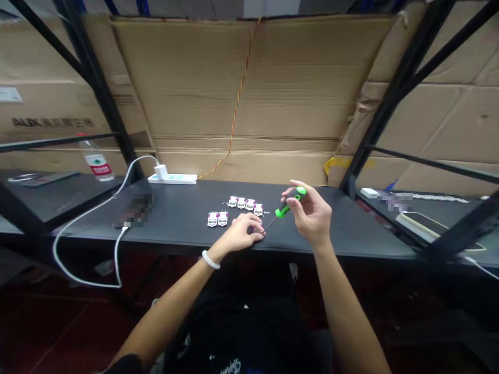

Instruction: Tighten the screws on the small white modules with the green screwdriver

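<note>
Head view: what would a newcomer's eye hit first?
The bright green-and-black screwdriver in the right hand, slanting down toward the left hand's fingertips near the tabletop's front edge. Next, the small white-and-purple parts on the dark tabletop, grouped just beyond and beside the left hand. Then the red-and-yellow cord running down the cardboard behind.

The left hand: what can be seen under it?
Partly under the left hand, a small purple part shows; the rest of it, and anything else beneath, is covered.
</note>
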`<action>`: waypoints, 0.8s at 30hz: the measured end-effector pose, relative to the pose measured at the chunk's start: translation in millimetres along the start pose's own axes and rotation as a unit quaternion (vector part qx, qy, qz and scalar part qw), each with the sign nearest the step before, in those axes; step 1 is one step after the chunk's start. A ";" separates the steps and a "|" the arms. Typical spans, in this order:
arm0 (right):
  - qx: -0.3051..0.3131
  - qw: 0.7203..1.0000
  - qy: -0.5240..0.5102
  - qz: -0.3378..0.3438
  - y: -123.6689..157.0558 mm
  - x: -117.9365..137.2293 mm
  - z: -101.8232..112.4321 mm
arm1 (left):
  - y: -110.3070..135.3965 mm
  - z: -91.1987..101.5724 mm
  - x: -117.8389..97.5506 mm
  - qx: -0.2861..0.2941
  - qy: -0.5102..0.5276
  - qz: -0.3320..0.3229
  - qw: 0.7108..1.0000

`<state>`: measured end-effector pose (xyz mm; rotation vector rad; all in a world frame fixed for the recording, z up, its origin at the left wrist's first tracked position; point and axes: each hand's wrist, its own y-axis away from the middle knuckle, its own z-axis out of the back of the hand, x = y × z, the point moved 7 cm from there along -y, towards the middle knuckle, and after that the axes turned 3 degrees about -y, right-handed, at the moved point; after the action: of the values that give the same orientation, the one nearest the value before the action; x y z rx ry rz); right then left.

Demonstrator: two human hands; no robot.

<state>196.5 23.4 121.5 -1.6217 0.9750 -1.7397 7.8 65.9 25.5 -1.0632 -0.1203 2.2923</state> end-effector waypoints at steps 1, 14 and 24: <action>0.001 1.000 0.002 0.001 -0.3 -0.2 0.1 | 0.2 0.0 -0.1 -0.001 -0.001 0.001 1.000; 0.008 1.000 -0.007 0.029 -8.4 2.3 -5.2 | 0.7 0.2 -1.3 -0.001 -0.006 0.008 1.000; 0.057 0.996 0.040 0.054 -15.0 10.6 -20.1 | 0.0 -0.1 -1.9 -0.004 -0.010 0.004 1.000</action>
<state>176.5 26.2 139.8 -1.4114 0.9630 -1.7635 8.8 64.8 26.7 -1.0475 -0.1332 2.3111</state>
